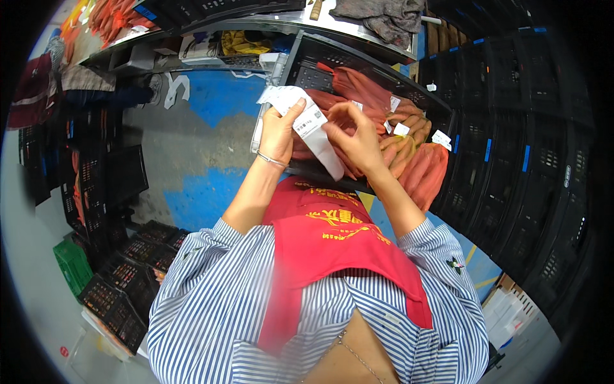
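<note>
My left hand (279, 136) pinches a strip of white printed labels (318, 144) between thumb and fingers, and its lower end hangs down to the right. Close against the strip's right edge is my right hand (359, 138), with thumb and forefinger drawn together; whether a label is between them I cannot make out. Under both hands stands a black crate (310, 54) with mesh bags of long root vegetables. Some are in red mesh bags (362, 88), others in a yellowish mesh bag (398, 153). Small white tags (401, 130) show on several bags.
Tall stacks of black crates (505, 141) line the right side. At the back runs a bench (268, 20) with a dark cloth (384, 16) on it and a yellow bag (243, 43) beneath. More crates (118, 281) and a green crate (72, 265) stand low on the left.
</note>
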`<action>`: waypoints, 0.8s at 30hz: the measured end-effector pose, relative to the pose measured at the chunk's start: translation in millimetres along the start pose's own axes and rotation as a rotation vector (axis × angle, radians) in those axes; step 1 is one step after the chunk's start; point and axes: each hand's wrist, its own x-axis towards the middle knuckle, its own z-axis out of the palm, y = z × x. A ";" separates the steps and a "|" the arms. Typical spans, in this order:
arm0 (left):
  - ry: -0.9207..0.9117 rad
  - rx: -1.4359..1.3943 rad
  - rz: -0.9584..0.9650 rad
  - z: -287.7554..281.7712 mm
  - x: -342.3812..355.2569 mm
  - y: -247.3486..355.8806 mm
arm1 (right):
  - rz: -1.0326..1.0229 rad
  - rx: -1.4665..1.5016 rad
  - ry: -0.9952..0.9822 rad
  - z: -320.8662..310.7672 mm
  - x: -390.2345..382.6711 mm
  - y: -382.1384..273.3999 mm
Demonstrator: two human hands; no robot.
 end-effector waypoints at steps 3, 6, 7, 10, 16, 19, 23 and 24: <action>-0.023 0.068 -0.062 13.3 -7.9 -1.4 | -0.026 0.031 0.086 -2.1 9.0 -2.0; -0.018 0.123 -0.024 23.4 -6.6 -10.7 | -0.092 -0.076 0.104 -10.8 7.8 -6.2; -0.017 0.100 -0.044 29.2 -8.0 -10.6 | -0.147 -0.118 0.115 -14.0 6.5 -6.8; -0.042 0.107 -0.080 37.4 -2.2 -16.2 | -0.217 -0.176 0.137 -25.4 3.0 -1.7; -0.075 0.399 0.096 58.2 6.0 -32.3 | -0.220 -0.359 0.175 -48.1 -3.7 9.3; -0.115 0.427 0.123 61.9 11.9 -47.4 | -0.255 -0.470 0.241 -57.1 -4.3 11.6; -0.146 0.451 0.073 75.7 11.4 -60.1 | -0.077 -0.357 0.197 -68.4 -7.9 22.3; -0.127 0.421 0.021 79.5 11.8 -61.3 | -0.085 -0.353 0.202 -70.6 -8.1 25.5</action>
